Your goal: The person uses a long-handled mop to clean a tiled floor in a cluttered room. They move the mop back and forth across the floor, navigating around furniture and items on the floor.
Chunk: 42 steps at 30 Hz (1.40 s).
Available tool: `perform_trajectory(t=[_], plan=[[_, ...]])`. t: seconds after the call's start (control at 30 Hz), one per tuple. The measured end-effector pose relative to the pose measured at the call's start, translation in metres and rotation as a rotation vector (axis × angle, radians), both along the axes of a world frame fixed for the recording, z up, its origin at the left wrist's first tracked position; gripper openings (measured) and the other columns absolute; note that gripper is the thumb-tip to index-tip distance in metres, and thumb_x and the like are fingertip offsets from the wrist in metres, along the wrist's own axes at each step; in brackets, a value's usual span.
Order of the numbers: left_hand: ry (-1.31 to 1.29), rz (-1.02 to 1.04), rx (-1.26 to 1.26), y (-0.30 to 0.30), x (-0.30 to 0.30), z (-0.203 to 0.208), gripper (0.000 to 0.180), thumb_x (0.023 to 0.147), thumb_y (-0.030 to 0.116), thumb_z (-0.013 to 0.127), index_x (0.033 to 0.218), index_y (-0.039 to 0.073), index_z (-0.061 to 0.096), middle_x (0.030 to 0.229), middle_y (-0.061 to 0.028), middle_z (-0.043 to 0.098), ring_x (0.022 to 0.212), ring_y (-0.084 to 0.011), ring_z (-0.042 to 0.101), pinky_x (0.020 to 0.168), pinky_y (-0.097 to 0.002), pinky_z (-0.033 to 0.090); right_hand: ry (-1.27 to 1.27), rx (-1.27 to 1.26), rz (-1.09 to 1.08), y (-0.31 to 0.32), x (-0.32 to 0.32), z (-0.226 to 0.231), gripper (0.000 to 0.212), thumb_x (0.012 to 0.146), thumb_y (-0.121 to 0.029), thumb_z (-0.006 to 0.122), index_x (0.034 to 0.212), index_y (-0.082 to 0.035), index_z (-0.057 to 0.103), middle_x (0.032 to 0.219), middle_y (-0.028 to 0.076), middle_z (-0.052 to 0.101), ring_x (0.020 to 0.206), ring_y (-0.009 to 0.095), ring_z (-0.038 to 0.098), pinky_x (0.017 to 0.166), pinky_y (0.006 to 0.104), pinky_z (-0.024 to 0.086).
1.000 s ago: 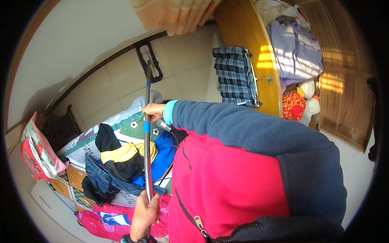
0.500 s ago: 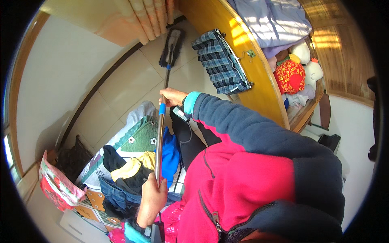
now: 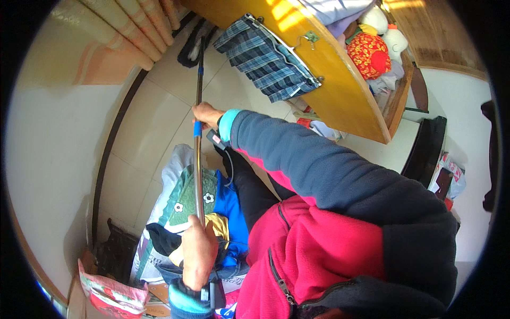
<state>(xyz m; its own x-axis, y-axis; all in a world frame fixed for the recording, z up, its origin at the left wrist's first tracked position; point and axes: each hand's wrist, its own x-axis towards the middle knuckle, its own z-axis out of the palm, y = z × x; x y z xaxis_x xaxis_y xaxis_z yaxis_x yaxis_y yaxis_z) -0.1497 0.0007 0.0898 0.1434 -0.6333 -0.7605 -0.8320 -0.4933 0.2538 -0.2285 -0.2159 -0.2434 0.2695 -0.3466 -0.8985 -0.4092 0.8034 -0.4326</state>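
Observation:
A long-handled dust mop runs up the left-middle of the view, its metal pole [image 3: 198, 175] marked with blue bands. My right hand [image 3: 207, 115] is closed round the pole just above the middle blue band. Lower down, my left hand [image 3: 199, 250] grips the pole's near end. The dark, fluffy mop head [image 3: 186, 58] lies on the tiled floor [image 3: 164, 101] at the far end, between the curtain and the wooden bed panel, partly cut off by the lens rim.
A plaid cloth [image 3: 268, 56] hangs from a clip hanger on the yellow wooden panel [image 3: 345, 101]. Clothes with a green flowered cloth [image 3: 188, 199] are piled beside my legs. A curtain [image 3: 138, 32] hangs at upper left. A red patterned plush toy [image 3: 368, 56] sits behind the panel.
The mop head has slid farther away, toward the corner by the curtain and panel. Both hands stay on the pole, and the view has shifted to the right.

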Motion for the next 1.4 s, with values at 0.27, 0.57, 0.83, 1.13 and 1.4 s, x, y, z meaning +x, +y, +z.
perform_trajectory(t=[0.27,0.57,0.83,1.13,1.4], plan=[[0.052,-0.088,-0.252,0.068,0.005,0.008,0.022,0.088,0.017,0.059,0.090,-0.002,0.049,0.069,-0.0271,0.061,0.064,-0.0433,0.063,0.054,-0.0486,0.048,-0.084,0.166,0.006,0.058,-0.048,0.025,0.038,0.093,-0.031,0.038,0.091,0.002,0.057,0.078,0.015,0.064,0.063,0.027,0.064,0.056,0.0415,0.055],[0.026,-0.001,0.018,0.152,-0.095,0.029,0.023,0.087,0.015,0.061,0.092,-0.002,0.046,0.070,-0.0293,0.060,0.068,-0.0454,0.062,0.055,-0.0487,0.050,-0.280,0.263,0.082,0.134,-0.141,0.033,0.041,0.095,-0.034,0.037,0.091,0.001,0.058,0.082,0.016,0.066,0.066,0.027,0.065,0.060,0.0409,0.057],[-0.081,0.022,0.096,0.205,-0.205,0.077,0.019,0.087,0.012,0.061,0.094,0.000,0.049,0.068,-0.0243,0.062,0.065,-0.0403,0.065,0.053,-0.0442,0.052,-0.411,0.580,0.010,0.203,-0.253,0.049,0.039,0.098,-0.040,0.039,0.093,-0.004,0.054,0.089,0.017,0.067,0.077,0.030,0.067,0.070,0.0440,0.057],[-0.177,0.293,0.230,0.271,-0.286,0.130,0.016,0.082,0.005,0.062,0.094,-0.003,0.055,0.070,-0.0273,0.060,0.072,-0.0436,0.064,0.054,-0.0431,0.047,-0.350,0.718,0.197,0.311,-0.271,0.075,0.040,0.096,-0.037,0.040,0.097,0.001,0.054,0.091,0.020,0.066,0.080,0.033,0.066,0.076,0.0504,0.054],[-0.119,0.408,0.081,0.323,-0.322,0.113,0.029,0.081,0.004,0.063,0.108,-0.004,0.058,0.071,-0.0285,0.059,0.072,-0.0424,0.064,0.054,-0.0421,0.047,-0.335,0.556,0.152,0.343,-0.306,0.076,0.027,0.090,-0.026,0.045,0.094,0.000,0.052,0.086,0.020,0.065,0.077,0.033,0.066,0.072,0.0481,0.055]])
